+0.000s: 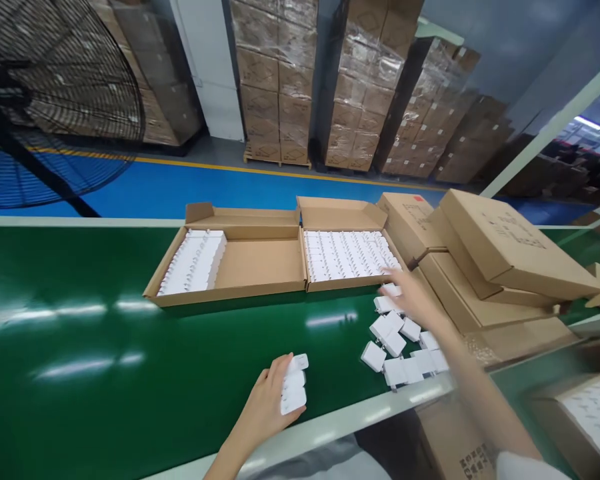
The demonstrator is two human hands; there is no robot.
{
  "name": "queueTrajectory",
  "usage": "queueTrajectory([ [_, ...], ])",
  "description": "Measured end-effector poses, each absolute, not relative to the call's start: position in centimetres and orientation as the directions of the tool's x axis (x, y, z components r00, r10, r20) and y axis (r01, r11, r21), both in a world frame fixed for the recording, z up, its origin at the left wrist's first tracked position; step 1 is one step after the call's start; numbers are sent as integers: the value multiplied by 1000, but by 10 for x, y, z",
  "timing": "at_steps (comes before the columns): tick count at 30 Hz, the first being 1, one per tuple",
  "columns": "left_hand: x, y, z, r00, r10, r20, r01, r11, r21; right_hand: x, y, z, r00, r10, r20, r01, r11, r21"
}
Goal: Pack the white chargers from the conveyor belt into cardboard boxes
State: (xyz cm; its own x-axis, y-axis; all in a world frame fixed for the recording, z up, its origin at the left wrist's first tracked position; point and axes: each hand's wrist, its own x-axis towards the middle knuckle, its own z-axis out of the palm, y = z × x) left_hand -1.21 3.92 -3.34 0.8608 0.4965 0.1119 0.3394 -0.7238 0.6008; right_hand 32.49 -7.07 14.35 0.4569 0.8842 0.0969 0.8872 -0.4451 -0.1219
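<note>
My left hand [269,404] is closed around a short row of white adapters [293,385] above the green belt near its front edge. Blurred by motion, my right hand [405,293] reaches over the loose white adapters [393,333] beside the right carton; what its fingers touch is unclear. The right open carton [350,283] holds tight rows of white adapters [347,255]. In the left open carton [260,267], rows of white adapters [193,261] fill the left part, and bare cardboard shows on the right.
Closed cardboard boxes [510,240] are stacked on the belt [130,373] at the right. A large fan [55,100] stands at the far left. Wrapped carton stacks [280,87] line the wall behind. Another box of white pieces [595,413] sits at the lower right.
</note>
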Motion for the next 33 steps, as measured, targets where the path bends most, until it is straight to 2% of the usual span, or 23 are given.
queueTrajectory([
  [2,-14,38,-33,855,508,109,363,-733,576,257,-58,87,217,975,-53,927,-223,-303],
  [3,-16,38,-33,853,513,96,379,-736,561,227,-52,60,86,991,-104,830,-129,-542],
  [4,-18,37,-32,851,519,82,397,-738,546,200,-47,36,12,990,-137,681,-109,-725],
  [6,-21,36,-30,847,528,55,424,-736,528,160,-40,3,42,989,-144,425,-149,-893],
  [7,-22,36,-29,845,532,44,434,-732,525,148,-39,-5,92,984,-151,355,-174,-918],
  [9,-22,33,-28,843,536,34,440,-726,529,141,-42,-7,175,973,-148,346,-202,-917],
  [11,-18,31,-26,845,533,36,432,-721,541,152,-55,5,251,962,-107,496,-223,-840],
  [12,-15,30,-25,848,529,36,425,-718,552,163,-65,13,325,943,-68,605,-263,-751],
  [14,-7,27,-23,856,516,27,407,-706,580,188,-90,25,526,850,30,758,-453,-469],
  [16,2,23,-21,872,489,18,380,-701,604,211,-118,28,663,745,77,744,-644,-178],
  [18,11,18,-21,888,458,35,347,-719,603,226,-143,21,681,731,49,732,-681,-11],
  [19,16,14,-22,893,448,50,334,-732,593,230,-153,14,653,757,35,757,-653,14],
  [22,26,4,-25,885,458,83,335,-751,568,229,-168,-7,544,838,52,838,-539,-79],
  [25,35,-2,-30,872,481,90,347,-739,578,222,-164,-20,501,863,65,834,-461,-302],
  [29,53,-7,-35,908,409,88,256,-709,658,229,-133,-28,478,875,69,719,-345,-603],
  [31,62,-8,-34,921,384,71,231,-682,694,238,-113,-28,441,895,70,688,-287,-667],
  [33,68,-7,-32,928,368,66,217,-673,707,248,-96,-25,357,932,63,697,-221,-682],
])
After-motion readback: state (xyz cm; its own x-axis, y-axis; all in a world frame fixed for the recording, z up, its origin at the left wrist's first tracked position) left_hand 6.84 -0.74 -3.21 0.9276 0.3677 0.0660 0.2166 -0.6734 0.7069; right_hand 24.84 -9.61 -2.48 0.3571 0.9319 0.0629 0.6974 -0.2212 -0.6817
